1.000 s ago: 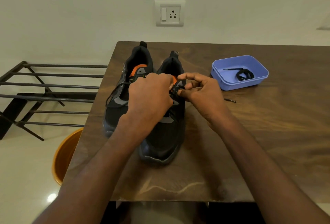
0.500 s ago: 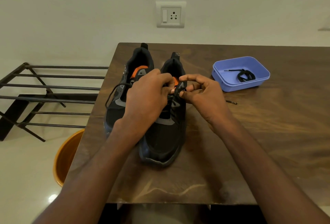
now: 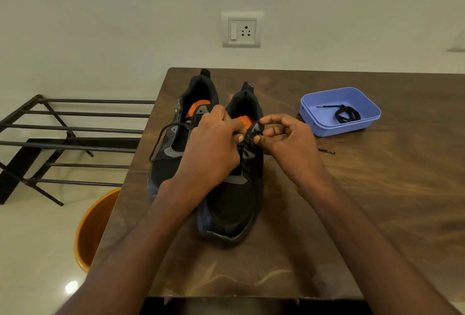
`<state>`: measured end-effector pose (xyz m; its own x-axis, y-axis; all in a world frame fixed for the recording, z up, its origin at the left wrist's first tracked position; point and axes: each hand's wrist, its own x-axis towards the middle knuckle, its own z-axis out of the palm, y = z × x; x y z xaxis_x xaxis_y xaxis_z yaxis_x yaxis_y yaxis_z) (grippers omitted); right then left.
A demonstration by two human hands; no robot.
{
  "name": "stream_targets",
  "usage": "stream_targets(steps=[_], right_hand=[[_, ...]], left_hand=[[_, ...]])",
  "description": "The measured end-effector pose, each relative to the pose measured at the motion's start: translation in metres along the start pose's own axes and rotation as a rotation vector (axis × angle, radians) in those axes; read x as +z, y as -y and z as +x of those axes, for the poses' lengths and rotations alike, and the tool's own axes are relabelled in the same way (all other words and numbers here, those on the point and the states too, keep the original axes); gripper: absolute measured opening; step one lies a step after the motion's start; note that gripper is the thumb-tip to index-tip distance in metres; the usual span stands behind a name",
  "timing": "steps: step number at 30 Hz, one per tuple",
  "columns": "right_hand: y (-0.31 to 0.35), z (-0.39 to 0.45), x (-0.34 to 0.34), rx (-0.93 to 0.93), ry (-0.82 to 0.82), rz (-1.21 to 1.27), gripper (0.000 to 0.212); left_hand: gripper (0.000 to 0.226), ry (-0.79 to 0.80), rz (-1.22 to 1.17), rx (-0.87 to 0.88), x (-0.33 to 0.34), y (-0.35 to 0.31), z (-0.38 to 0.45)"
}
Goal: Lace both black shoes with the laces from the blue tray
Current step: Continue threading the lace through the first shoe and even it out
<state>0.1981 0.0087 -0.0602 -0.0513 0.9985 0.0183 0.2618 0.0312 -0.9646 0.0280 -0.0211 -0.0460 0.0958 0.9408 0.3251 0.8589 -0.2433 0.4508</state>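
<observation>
Both hands have crept slightly up the eyelets since a second ago. Right hand (image 3: 284,138) pinches the lace (image 3: 256,135) at an upper eyelet of the right shoe (image 3: 231,204); left hand (image 3: 214,148) is closed on the tongue side. Threading continues; next comes pulling through. At 2 o'clock, the blue tray (image 3: 314,98) holds the second lace (image 3: 344,114) on the bench (image 3: 377,201).

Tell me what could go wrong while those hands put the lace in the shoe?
The lace end pinched by the right hand could slip back out of the hole in the right shoe, because only the fingertips hold it. The left shoe sits close to the table edge, above an orange bucket, so a hard tug or a bump from the left hand might knock it off. The loose lace hanging over that shoe could also snag.
</observation>
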Motion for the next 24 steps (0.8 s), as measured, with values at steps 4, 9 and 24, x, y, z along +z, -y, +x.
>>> stream_targets(steps=[4,9,24], right_hand=[[0.0004,0.0009,0.0008,0.011,0.005,-0.003,0.031],[0.0019,-0.0002,0.0016,-0.05,0.018,-0.047,0.037],[0.0005,0.0011,-0.0006,-0.019,0.011,-0.04,0.027]], left_hand=[[0.009,0.012,0.011,0.004,-0.0013,-0.0003,0.0007],[0.012,0.039,0.024,0.019,-0.0043,0.0012,0.0028],[0.032,-0.082,0.011,-0.038,-0.0076,0.0079,-0.0032]])
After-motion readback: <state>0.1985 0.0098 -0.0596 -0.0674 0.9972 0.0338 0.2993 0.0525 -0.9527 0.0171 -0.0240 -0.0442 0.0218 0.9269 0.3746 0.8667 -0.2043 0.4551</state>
